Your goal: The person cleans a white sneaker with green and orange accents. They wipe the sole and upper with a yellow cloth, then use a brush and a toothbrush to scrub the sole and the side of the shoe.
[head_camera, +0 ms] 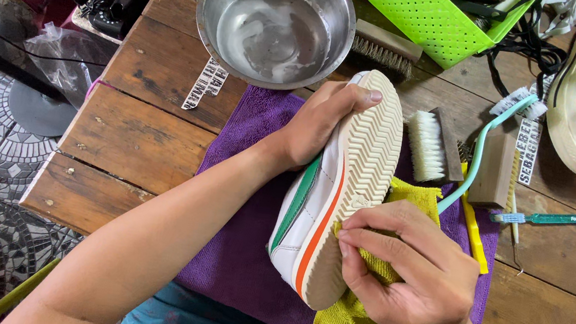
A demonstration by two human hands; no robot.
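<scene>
A: What do the hands hold?
B: The right hand (411,276) presses a yellow cloth (357,317) against the ridged sole of a white shoe (339,190); the left hand (322,122) grips its toe end, sole up, over a purple towel (231,265).

A: Containers?
B: A steel bowl (276,21) holds shallow sudsy water; a green basket (430,15) holds brushes.

A: Room?
B: Bare wooden tabletop (137,136) at left, up to its edge.
</scene>
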